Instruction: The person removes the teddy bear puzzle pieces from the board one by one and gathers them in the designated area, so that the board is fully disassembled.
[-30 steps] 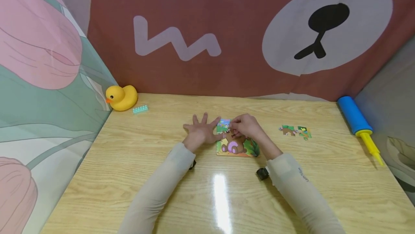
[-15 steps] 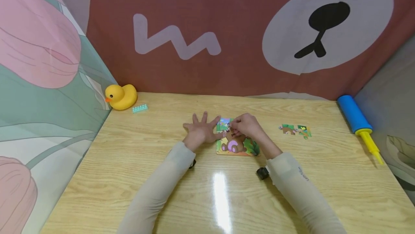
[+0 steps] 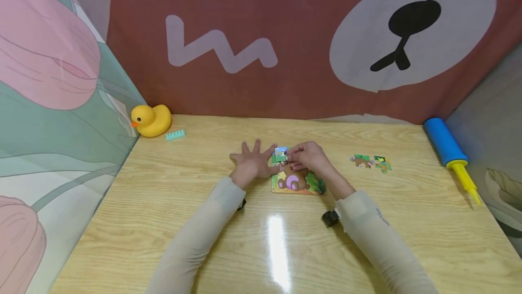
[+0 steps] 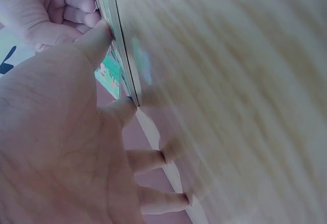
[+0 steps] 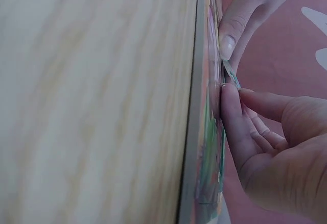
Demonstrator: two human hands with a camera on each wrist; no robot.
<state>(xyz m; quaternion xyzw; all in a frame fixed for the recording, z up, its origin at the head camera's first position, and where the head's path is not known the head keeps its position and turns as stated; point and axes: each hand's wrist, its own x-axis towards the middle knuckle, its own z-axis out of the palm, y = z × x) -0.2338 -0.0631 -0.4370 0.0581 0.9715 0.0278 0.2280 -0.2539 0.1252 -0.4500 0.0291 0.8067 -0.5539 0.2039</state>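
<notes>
The puzzle (image 3: 294, 182) has a bear pattern in brown, lilac, yellow and green; the tabletop (image 3: 142, 212) is pale wood-grain, the duck (image 3: 154, 122) yellow, the block (image 3: 175, 135) mint, the pump (image 3: 446, 143) blue and yellow.

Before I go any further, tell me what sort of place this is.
Probably a children's play corner, or a table dressed up as one: a part-filled jigsaw puzzle and a yellow toy duck lie on a wood-grain table, backed by a large cartoon-face backdrop.
</notes>
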